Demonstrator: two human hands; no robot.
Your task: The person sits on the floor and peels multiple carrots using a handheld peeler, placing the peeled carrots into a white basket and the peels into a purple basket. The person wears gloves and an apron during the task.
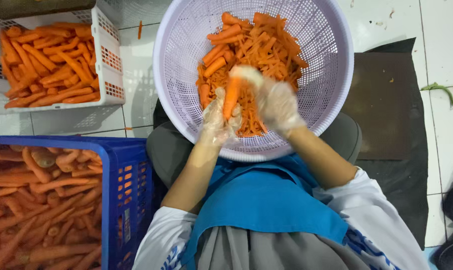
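Note:
My left hand (pixel 217 120), in a thin clear plastic glove, grips the lower end of an orange carrot (pixel 231 95) held over a round white perforated basket (pixel 176 55). My right hand (pixel 274 100), also gloved, is closed at the carrot's upper end and blurred by motion; whatever tool it holds is hidden. The basket holds a pile of carrot pieces and peelings (pixel 259 45). The basket rests against my lap, above a blue apron (pixel 266 200).
A white slotted crate (pixel 106 60) of carrots stands at the upper left. A blue crate (pixel 121 200) full of unpeeled carrots sits at the lower left. A dark mat (pixel 386 105) lies on the white tiled floor at right, with a green scrap (pixel 439 90) beyond.

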